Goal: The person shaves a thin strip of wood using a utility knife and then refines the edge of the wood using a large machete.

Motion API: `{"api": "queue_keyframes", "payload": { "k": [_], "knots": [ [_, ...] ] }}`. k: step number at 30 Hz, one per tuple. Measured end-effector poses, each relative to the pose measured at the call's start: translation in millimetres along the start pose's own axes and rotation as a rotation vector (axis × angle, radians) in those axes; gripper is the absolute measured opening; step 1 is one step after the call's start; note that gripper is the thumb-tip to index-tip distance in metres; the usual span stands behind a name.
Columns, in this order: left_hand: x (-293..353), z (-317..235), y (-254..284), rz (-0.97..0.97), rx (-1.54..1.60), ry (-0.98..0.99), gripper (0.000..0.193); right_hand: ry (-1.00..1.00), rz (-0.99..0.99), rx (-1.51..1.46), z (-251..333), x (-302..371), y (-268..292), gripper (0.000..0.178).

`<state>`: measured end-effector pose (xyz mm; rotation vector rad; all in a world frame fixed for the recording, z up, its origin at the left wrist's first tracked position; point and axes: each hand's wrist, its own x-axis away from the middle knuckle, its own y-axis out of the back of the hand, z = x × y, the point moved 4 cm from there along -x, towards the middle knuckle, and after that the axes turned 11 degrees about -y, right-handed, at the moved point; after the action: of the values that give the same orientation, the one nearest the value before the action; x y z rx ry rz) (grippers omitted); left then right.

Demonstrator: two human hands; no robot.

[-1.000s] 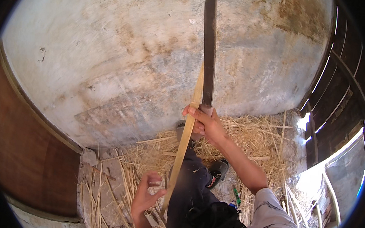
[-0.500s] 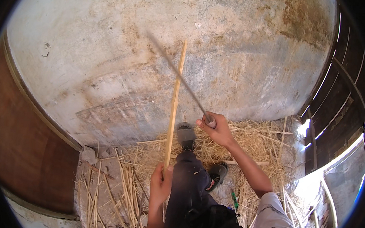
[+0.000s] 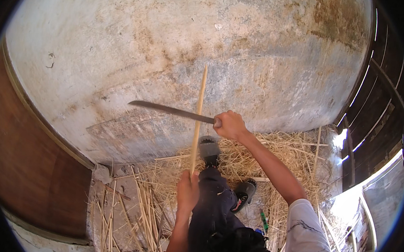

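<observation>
My left hand [image 3: 188, 192] is closed round the lower end of a long, pale bamboo strip [image 3: 201, 96], which points up and away from me. In my right hand [image 3: 231, 125] is the handle of a machete [image 3: 166, 108]. Its long, dark blade lies across the strip, pointing left and nearly level. Whether the edge touches the strip or only passes in front of it, I cannot tell. The strip's far end narrows to a point. Under my hands show my dark trousers and a dark shoe [image 3: 208, 147].
Pale shavings [image 3: 272, 171] cover the floor at the foot of a stained wall [image 3: 169, 46]. Split bamboo strips [image 3: 145, 205] lie in a pile at lower left. A brown panel [image 3: 35, 163] stands at left, dark boards [image 3: 377, 98] at right. A green object [image 3: 264, 220] lies near my shoe.
The machete has swung down from a steep slant to nearly level across the strip. My right hand has moved slightly left and up; the strip's far end is lower.
</observation>
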<state>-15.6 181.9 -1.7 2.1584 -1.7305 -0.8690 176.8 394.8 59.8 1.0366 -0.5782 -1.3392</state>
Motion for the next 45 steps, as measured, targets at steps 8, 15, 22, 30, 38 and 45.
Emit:
{"api": "queue_keyframes", "payload": {
  "k": [8, 15, 22, 30, 38, 45],
  "knots": [
    [-13, 17, -10, -0.021, -0.011, -0.057, 0.033, 0.127, 0.108, 0.003, 9, -1, -20, 0.020],
    [-14, -1, -14, -0.005, 0.012, 0.008, 0.034, 0.101, 0.005, -0.043, 3, -20, -16, 0.020],
    [-12, 0, -10, -0.016, -0.051, 0.016, 0.031, 0.096, 0.041, 0.009, 10, -16, -21, 0.020],
    [-15, 11, -10, -0.018, -0.093, -0.025, 0.028, 0.055, -0.014, 0.000, 14, -16, -24, 0.016],
    [-15, -3, -18, -0.022, -0.104, -0.041, 0.027, -0.123, -0.083, -0.078, -10, -58, 7, 0.026],
    [-15, 3, -12, -0.018, -0.005, -0.019, 0.033, 0.122, -0.009, -0.021, 3, -19, -23, 0.021]
  ]
}}
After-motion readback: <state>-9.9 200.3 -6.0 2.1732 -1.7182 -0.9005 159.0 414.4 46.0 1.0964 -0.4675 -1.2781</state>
